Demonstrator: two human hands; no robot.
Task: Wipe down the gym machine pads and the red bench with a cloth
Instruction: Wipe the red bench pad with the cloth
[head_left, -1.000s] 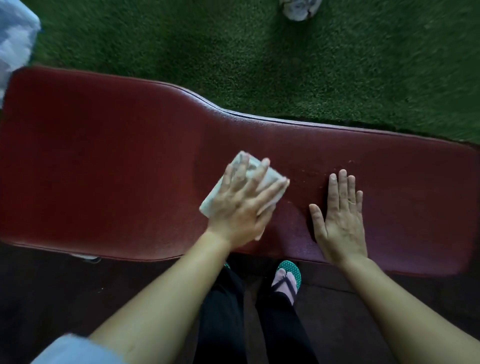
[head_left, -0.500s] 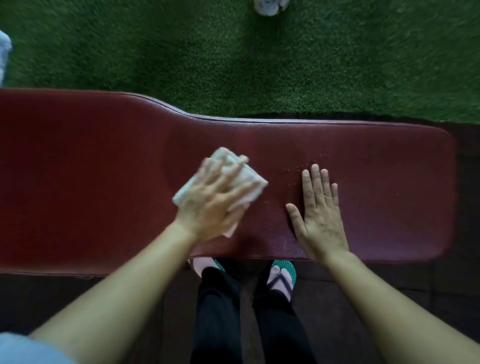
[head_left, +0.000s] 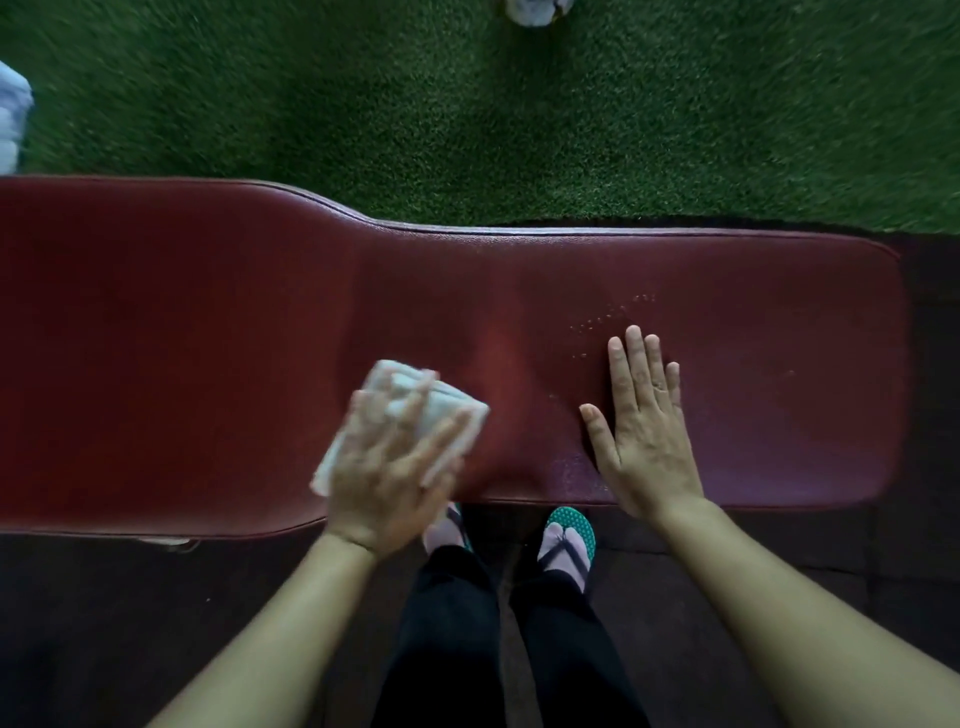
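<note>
The red bench (head_left: 182, 338) stretches across the view, wide at the left and narrower at the right. My left hand (head_left: 387, 467) lies flat on a folded white cloth (head_left: 400, 402), pressing it onto the pad near the front edge; both are blurred. My right hand (head_left: 641, 426) rests palm down with straight fingers on the narrow part of the pad, a hand's width to the right of the cloth. Small droplets (head_left: 608, 317) speckle the pad just beyond my right fingertips.
Green artificial turf (head_left: 467, 114) lies beyond the bench. A pale object (head_left: 537, 10) sits on the turf at the top edge and a light-coloured thing (head_left: 13, 119) at the far left edge. My legs and sandalled feet (head_left: 566, 540) stand on dark flooring below the bench.
My left hand has slid the cloth leftward and toward the front edge of the pad. The right hand has stayed flat in the same spot on the bench.
</note>
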